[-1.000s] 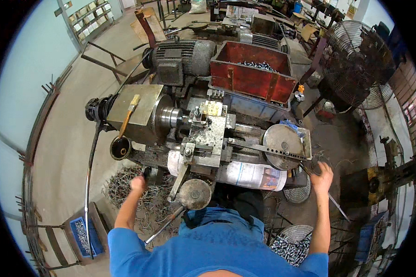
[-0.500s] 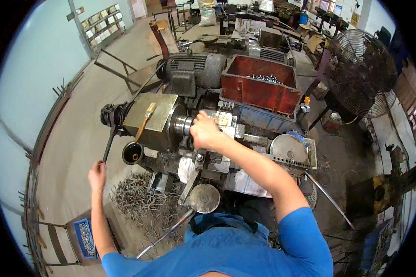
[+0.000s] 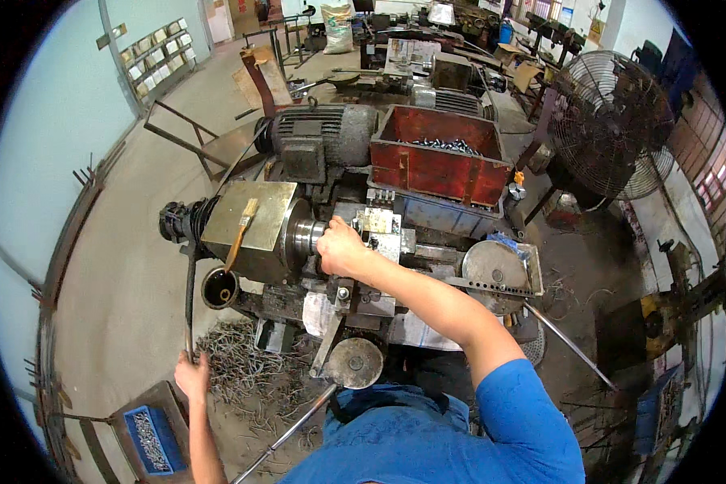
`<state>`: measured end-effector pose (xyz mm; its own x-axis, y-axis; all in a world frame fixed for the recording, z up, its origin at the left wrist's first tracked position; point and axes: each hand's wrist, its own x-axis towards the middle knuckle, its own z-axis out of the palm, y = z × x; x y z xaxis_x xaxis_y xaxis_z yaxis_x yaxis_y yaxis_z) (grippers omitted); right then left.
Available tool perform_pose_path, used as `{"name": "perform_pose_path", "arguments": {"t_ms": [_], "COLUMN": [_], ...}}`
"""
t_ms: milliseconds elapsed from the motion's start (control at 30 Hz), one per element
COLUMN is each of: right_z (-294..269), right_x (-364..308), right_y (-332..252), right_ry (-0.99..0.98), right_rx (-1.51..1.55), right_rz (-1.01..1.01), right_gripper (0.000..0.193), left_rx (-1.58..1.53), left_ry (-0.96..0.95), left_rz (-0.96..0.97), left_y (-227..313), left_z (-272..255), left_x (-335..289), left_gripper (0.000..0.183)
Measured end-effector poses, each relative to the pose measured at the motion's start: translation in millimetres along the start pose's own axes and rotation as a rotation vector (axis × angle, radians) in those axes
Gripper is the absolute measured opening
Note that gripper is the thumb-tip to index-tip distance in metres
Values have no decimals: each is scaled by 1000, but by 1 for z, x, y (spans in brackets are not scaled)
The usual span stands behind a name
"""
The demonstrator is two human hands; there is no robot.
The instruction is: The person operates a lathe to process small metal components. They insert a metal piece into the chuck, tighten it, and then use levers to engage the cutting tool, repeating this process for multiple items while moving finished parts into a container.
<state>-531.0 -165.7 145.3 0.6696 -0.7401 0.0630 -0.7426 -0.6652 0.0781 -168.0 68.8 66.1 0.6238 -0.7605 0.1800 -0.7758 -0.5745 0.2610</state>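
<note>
- Spindle (image 3: 302,238) just left of the frame's centre, bright metal, with my right hand (image 3: 341,248) at its right end; those fingers are curled, and I cannot tell whether they grip a piece.
- My left hand (image 3: 192,377), lower left, is wrapped round the long lever (image 3: 190,306) hanging beside the headstock (image 3: 250,211).
- My right forearm crosses the tool slide (image 3: 387,244); the round disc (image 3: 355,363) sits near my body at lower centre.
- Left of the lever, pale floor (image 3: 113,282) runs to the wall (image 3: 56,145); tangled metal shavings (image 3: 246,367) lie to the right of my left hand.
- A brush (image 3: 240,234) lies across the headstock's greasy top, its handle reaching toward a dark cup (image 3: 205,284).
- Farther out: a red bin (image 3: 423,176) of small parts above centre, a caged fan (image 3: 613,125) upper right, a blue tray (image 3: 171,436) lower left.
- Upper right, a yellow sign (image 3: 596,29); upper left, rows of cards (image 3: 158,58), too small to read.
</note>
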Motion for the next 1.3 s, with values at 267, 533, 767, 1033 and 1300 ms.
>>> {"name": "perform_pose_path", "arguments": {"t_ms": [267, 533, 767, 1033, 1300], "right_z": [-50, -100, -55, 49, 209], "right_x": [-31, -97, -287, -564, -679], "right_y": [30, 136, 131, 49, -49], "right_ry": [194, 698, 633, 158, -574], "right_rx": [-131, 47, 243, 432, 414], "right_rz": [-71, 357, 565, 1551, 1494], "right_gripper": [20, 54, 48, 46, 23], "left_rx": [-527, -823, -917, -770, -825], "left_ry": [-414, -397, -430, -515, -548], "left_rz": [114, 94, 71, 63, -33], "left_y": [-25, -28, -23, -76, -79], "left_z": [3, 18, 30, 46, 48], "left_x": [50, 52, 59, 95, 104], "left_gripper": [21, 16, 21, 32, 29]}}
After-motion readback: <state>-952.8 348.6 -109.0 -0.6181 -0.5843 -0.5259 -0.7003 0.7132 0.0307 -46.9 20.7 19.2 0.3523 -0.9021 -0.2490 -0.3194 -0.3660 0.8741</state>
